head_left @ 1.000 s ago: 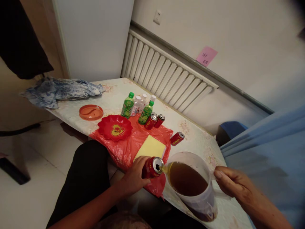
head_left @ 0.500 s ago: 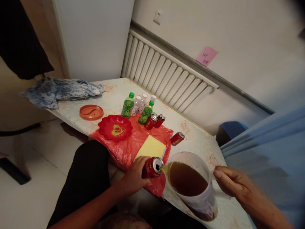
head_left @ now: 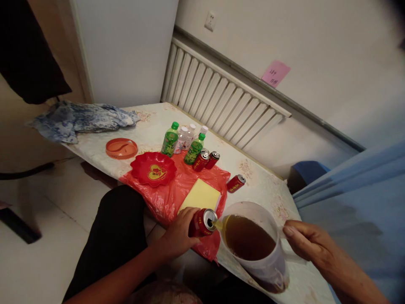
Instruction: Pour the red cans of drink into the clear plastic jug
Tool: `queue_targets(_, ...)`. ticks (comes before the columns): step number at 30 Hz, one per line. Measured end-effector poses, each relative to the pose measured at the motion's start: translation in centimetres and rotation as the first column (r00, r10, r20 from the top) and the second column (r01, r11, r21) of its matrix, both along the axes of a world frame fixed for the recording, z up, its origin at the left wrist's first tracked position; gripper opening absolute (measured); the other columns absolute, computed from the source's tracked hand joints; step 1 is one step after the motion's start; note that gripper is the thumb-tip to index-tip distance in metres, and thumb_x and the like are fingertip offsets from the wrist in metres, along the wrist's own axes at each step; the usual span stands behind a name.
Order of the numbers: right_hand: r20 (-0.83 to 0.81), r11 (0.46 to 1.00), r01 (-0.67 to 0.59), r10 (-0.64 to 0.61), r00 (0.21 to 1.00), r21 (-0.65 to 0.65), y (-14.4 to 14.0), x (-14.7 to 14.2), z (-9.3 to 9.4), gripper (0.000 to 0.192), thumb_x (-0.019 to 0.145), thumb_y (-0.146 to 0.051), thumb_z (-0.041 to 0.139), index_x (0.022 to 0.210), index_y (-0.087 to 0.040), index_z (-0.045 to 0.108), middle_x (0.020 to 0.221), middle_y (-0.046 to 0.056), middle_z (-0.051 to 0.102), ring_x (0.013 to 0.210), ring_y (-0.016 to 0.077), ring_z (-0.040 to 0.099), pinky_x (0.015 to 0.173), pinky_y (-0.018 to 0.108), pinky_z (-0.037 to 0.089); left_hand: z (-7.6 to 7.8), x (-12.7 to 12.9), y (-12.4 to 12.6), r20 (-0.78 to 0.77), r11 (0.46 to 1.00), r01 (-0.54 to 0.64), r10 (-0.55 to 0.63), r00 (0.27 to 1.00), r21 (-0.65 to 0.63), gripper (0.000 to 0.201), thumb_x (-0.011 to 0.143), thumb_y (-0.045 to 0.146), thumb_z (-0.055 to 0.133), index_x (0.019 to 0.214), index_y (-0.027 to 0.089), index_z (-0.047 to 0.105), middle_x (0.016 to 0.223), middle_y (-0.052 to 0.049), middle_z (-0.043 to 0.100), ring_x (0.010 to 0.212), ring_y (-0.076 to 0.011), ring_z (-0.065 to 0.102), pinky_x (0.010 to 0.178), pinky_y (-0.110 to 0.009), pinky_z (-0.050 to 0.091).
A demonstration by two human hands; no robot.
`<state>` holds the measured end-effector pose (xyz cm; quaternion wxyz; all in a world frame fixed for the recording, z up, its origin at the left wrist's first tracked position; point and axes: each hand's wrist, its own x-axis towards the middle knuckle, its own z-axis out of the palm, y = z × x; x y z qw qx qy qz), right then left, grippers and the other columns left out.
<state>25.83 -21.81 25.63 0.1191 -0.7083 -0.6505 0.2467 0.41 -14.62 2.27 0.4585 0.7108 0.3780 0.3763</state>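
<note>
Left hand (head_left: 177, 236) grips red can (head_left: 201, 222) tipped sideways — spout over the pitcher (head_left: 253, 245) rim so tea lands inside. Right hand (head_left: 305, 245) closed on pitcher's handle side, steadying it.

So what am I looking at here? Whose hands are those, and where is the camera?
The camera sits on a person's head and looks down, so you see that person's own two hands. There is just this one view. The left hand holds a red can, tipped over so brown drink runs into a clear plastic jug. The right hand holds the jug by its handle. They work at a table by the wall. On it lie a red plastic bag, a red dish, an orange dish, a yellow pad, little bottles, more red cans and a blue cloth.
</note>
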Motion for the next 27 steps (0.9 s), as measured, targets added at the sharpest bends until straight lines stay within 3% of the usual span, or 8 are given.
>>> queue_targets(17,-0.008,1.000,-0.015,0.014,1.000,-0.020,0.1,0.2,-0.4,0.056,0.083,-0.070,0.043,0.056,-0.022,0.033,0.057,-0.004,0.029,0.053,0.0120,0.029,0.050,0.025,0.029,0.6,-0.1,0.0,-0.017,1.000,-0.006,0.006,1.000,-0.019,0.072,0.059,0.007,0.065,0.127,0.023,0.048,0.131,-0.009,0.053,0.125,-0.0268,0.048,0.111,-0.045,0.036)
queue_targets(27,-0.102,1.000,0.027,-0.027,0.994,-0.002,-0.1,0.4,-2.1,0.052,0.086,-0.064,0.044,0.057,-0.022,0.033,0.057,-0.004,0.028,0.054,0.0118,0.025,0.049,0.025,0.026,0.5,0.0,-0.1,0.017,1.000,-0.012,0.012,1.000,-0.016,0.074,0.060,0.006,0.065,0.130,0.022,0.046,0.132,-0.009,0.052,0.126,-0.0274,0.047,0.111,-0.046,0.035)
